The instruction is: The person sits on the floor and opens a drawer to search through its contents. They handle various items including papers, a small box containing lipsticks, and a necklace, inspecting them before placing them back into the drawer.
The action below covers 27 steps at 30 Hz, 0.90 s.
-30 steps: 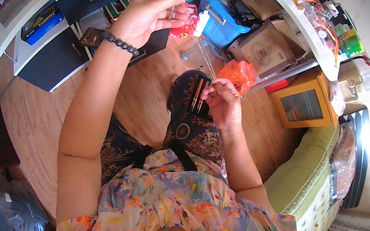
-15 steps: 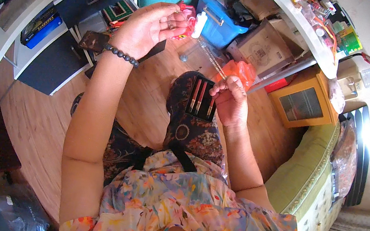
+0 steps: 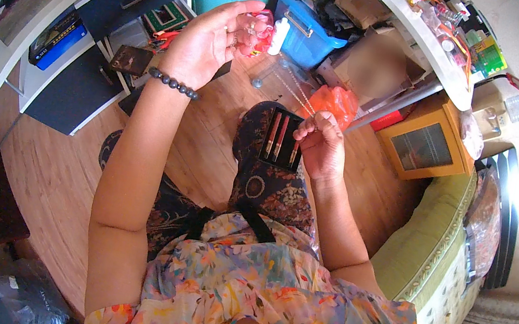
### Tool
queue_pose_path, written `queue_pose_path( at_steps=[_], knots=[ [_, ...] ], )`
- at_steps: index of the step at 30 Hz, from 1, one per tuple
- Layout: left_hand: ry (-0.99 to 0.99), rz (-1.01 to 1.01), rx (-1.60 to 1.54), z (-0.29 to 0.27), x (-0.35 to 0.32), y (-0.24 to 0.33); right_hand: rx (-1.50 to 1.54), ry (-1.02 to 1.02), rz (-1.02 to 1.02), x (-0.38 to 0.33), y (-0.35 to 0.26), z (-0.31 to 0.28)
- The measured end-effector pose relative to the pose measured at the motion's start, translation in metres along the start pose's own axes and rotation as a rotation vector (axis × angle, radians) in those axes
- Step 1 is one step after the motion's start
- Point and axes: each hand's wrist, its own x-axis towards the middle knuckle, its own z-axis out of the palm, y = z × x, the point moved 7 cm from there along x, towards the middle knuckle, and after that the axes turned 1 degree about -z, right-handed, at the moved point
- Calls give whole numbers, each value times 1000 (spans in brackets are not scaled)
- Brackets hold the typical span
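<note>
The person sits with a black tray (image 3: 282, 140) of slim reddish sticks balanced on the knee. The right hand (image 3: 320, 146) is just above the tray's far end, its grip pinched shut on something very thin, perhaps a fine wire or needle (image 3: 294, 91), that runs up and away toward the left hand (image 3: 207, 42). That hand is raised high near the shelves, fingers curled loosely about a small pinkish clear object (image 3: 255, 31); I cannot tell exactly what it is or how firmly it is held.

The strand looks almost weightless, springy and easy to kink or lose, so I judge it wants a fingertip pinch close to its end. The tray looks light and stiff, and it sits unsteadily on cloth above the wooden floor (image 3: 62, 165).
</note>
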Motion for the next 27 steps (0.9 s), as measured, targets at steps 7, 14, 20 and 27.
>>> queue_pose_path(
  at_steps=[7, 14, 20, 27],
  knots=[
    [-84, 17, 67, 8, -1, 7, -55, 5, 5, -1, 2, 3],
    [-72, -5, -98, 10, -3, 11, -104, 55, 60, -4, 7, 3],
    [-173, 30, -38, 7, 6, 20, -137, 24, 116, -2, 16, 8],
    [-202, 12, 328, 45, 2, 50, 2, -46, 225, -1, 28, 34]
  ],
)
